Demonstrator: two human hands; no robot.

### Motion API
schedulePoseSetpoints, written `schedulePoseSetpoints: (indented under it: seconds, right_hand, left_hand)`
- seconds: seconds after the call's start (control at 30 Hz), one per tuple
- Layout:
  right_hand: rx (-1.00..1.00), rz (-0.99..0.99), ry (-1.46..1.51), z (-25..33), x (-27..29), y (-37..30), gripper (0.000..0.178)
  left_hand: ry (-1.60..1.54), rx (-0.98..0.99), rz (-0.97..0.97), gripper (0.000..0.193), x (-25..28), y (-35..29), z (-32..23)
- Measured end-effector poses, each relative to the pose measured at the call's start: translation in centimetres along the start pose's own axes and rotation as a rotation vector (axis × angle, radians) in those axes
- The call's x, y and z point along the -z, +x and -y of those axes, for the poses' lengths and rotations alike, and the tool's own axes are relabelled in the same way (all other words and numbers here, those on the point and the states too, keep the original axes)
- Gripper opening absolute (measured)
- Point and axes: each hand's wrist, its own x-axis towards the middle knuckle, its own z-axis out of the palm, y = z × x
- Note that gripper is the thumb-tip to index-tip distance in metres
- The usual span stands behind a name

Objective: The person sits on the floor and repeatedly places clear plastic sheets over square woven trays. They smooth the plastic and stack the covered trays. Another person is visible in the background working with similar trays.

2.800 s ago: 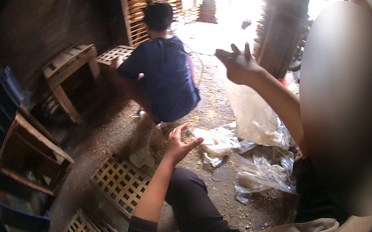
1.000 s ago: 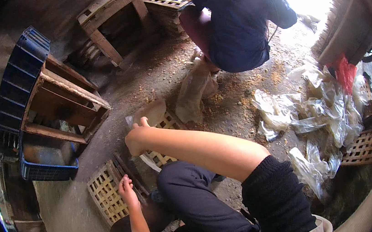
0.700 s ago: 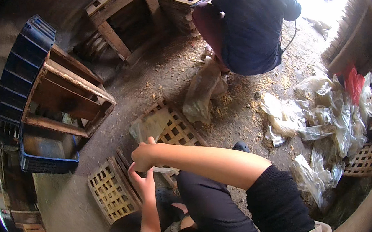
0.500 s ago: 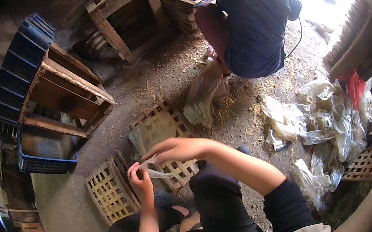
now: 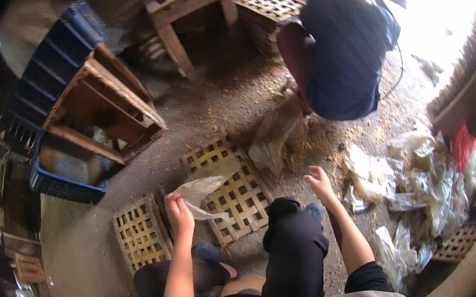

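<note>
My left hand is closed, pinching the edge of a thin, translucent plastic bag. The bag spreads out to the right from my fingers, over a woven bamboo lattice tray lying on the ground in front of me. A second lattice tray rests to the left, beside my left forearm. Out to the right, above my right knee, my right hand is raised, away from the bag. Its fingers are loosely bent and apart, with nothing visible in them.
A person in a dark shirt crouches ahead, back toward me, beside another plastic bag. Crumpled plastic bags heap up at right, with a red one. Wooden frames, blue crates and stacked lattice trays stand farther off.
My right hand has let go of the plastic bag and swung right. The left hand keeps the bag, which has spread out more. The whole view has shifted slightly.
</note>
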Motion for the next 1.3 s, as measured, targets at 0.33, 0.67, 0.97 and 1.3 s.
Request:
schedulePoseSetpoints:
  seconds: [0.33, 0.67, 0.97, 1.3]
  right_hand:
    - [0.89, 0.38, -0.21, 28.1, -5.2, -2.3, 0.049]
    - [1.153, 0.226, -0.087, 32.7, -7.9, -5.0, 0.01]
    - [1.014, 0.275, -0.378, 32.0, -9.5, -2.5, 0.008]
    - [0.561, 0.636, -0.351, 29.2, -3.7, -7.2, 0.015]
  left_hand:
    - [0.107, -0.597, 0.108, 0.036, 9.1, 6.2, -12.0]
    - [0.239, -0.306, 0.209, 0.065, 16.4, 5.4, -11.2]
    - [0.458, -0.164, 0.214, 0.019, 16.5, 5.7, -1.3]
    - [0.204, -0.306, 0.504, 0.008, 21.3, 4.9, 0.9]
